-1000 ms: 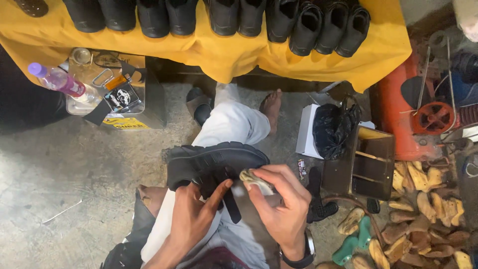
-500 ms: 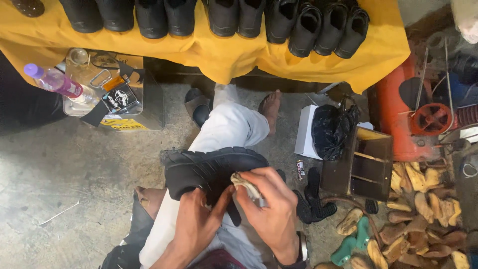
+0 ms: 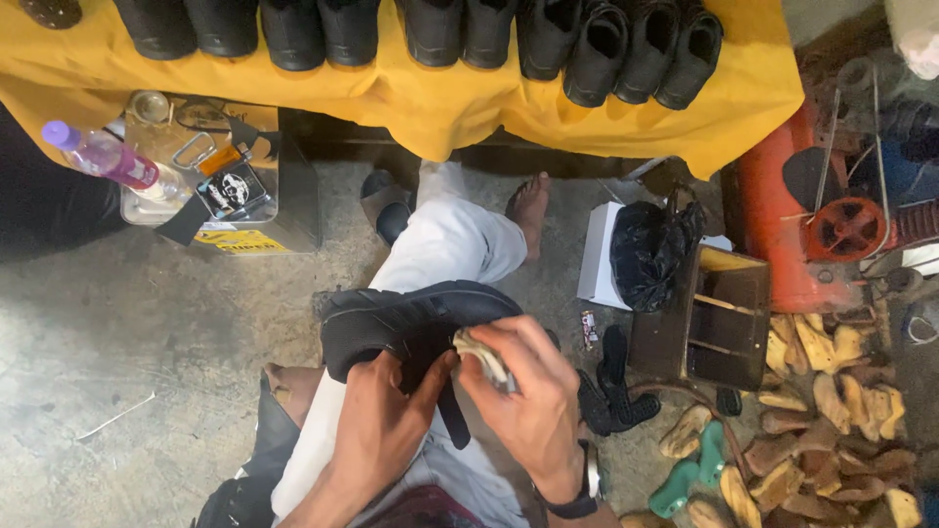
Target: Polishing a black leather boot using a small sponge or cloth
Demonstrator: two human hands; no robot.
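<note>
A black boot with a chunky ridged rubber sole lies sole-up across the person's white-trousered lap, long axis left to right, the left hand clamped on its near edge while the right hand pinches a crumpled pale cloth (soft, creased) against the sole.

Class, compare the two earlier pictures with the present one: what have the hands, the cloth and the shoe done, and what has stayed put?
The right hand has slid its small cloth leftward along the black shoe's sole, nearer the left hand. Nothing was picked up or released: the left hand still grips the shoe on the lap. The row of boots on the yellow cloth and the metal can are unchanged.
</note>
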